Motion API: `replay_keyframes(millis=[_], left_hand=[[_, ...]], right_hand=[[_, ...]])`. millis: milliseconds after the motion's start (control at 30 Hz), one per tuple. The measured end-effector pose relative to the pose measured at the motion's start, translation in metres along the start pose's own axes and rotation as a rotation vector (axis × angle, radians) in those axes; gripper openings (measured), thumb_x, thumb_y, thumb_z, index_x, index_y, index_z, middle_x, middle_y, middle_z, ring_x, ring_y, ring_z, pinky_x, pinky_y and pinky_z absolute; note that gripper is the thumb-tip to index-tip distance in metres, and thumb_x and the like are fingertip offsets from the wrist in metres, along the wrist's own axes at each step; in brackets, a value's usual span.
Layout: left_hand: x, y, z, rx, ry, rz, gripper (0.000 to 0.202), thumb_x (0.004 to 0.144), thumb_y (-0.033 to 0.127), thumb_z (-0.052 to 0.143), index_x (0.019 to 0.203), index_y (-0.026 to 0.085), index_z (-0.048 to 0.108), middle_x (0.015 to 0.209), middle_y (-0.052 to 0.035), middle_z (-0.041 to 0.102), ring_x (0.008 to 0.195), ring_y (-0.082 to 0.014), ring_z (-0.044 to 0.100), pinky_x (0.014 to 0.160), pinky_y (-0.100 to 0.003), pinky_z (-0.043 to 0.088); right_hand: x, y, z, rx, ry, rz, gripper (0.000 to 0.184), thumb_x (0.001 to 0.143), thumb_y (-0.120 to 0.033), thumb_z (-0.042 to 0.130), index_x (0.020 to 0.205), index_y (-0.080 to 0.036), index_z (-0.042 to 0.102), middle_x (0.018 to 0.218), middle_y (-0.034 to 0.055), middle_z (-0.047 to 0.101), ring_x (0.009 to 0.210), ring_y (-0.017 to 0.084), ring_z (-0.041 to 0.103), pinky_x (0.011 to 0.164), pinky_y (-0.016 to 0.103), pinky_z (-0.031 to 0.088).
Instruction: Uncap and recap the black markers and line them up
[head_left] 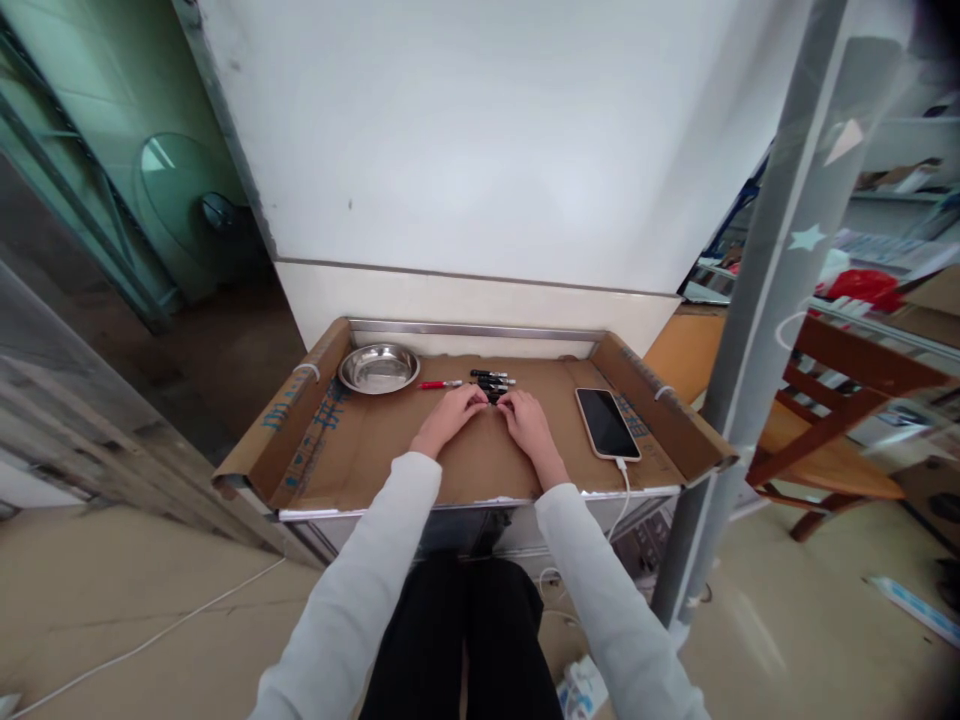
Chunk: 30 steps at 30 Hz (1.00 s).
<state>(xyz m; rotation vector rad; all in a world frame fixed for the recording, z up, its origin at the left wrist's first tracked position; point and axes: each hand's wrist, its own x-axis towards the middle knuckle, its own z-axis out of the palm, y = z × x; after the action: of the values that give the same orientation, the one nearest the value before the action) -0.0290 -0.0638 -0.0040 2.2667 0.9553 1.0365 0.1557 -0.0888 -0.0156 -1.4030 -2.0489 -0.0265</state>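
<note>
My left hand and my right hand are close together above the middle of the cardboard-lined table. Their fingertips are pinched around opposite ends of a black pen, mostly hidden by the fingers. Just beyond the fingertips, several black pens lie side by side, roughly crosswise to me. A red pen rests left of that group, between it and a round metal dish at the back left.
On the right side of the table lies a phone with a white charging cable hanging over the front edge. Cardboard flaps rise along both sides. A grey post and a wooden chair stand to the right.
</note>
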Motion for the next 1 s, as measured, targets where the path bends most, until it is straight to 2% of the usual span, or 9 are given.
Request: replay_keyframes(millis=[233,400,667,1000], left_hand=[[-0.0004,0.0031,-0.0004,0.033,0.002,-0.001,0.011,0.086,0.025,0.051,0.088,0.018,0.059,0.089,-0.0031,0.064,0.084,-0.0164,0.059,0.080,-0.029,0.046],[-0.0003,0.0032,0.0004,0.001,0.000,-0.027,0.012,0.086,0.023,0.049,0.091,0.020,0.060,0.092,-0.0025,0.067,0.086,-0.0159,0.061,0.081,-0.028,0.046],[0.0013,-0.0003,0.0002,-0.068,0.108,-0.045,0.013,0.085,0.026,0.051,0.087,0.019,0.062,0.092,-0.0032,0.068,0.086,-0.0162,0.062,0.082,-0.028,0.047],[0.0006,-0.0009,0.0021,-0.087,0.079,-0.042,0.013,0.084,0.026,0.053,0.087,0.019,0.065,0.090,-0.0017,0.070,0.083,-0.0150,0.063,0.079,-0.026,0.047]], right_hand=[[0.0010,0.0005,0.0027,0.122,0.001,-0.035,0.015,0.090,-0.021,0.044,0.091,-0.018,0.059,0.092,0.0084,0.064,0.090,0.021,0.056,0.085,0.034,0.042],[0.0009,0.0014,0.0042,0.289,0.001,-0.048,0.018,0.090,-0.023,0.043,0.100,-0.018,0.058,0.099,0.0073,0.061,0.091,0.018,0.057,0.085,0.032,0.045],[0.0006,0.0076,0.0083,0.244,0.083,-0.011,0.026,0.090,-0.021,0.040,0.102,-0.019,0.062,0.101,0.0092,0.057,0.093,0.019,0.058,0.088,0.034,0.046],[0.0010,0.0022,0.0025,0.287,0.086,-0.047,0.026,0.090,-0.020,0.040,0.094,-0.019,0.066,0.094,0.0084,0.060,0.087,0.019,0.060,0.084,0.032,0.047]])
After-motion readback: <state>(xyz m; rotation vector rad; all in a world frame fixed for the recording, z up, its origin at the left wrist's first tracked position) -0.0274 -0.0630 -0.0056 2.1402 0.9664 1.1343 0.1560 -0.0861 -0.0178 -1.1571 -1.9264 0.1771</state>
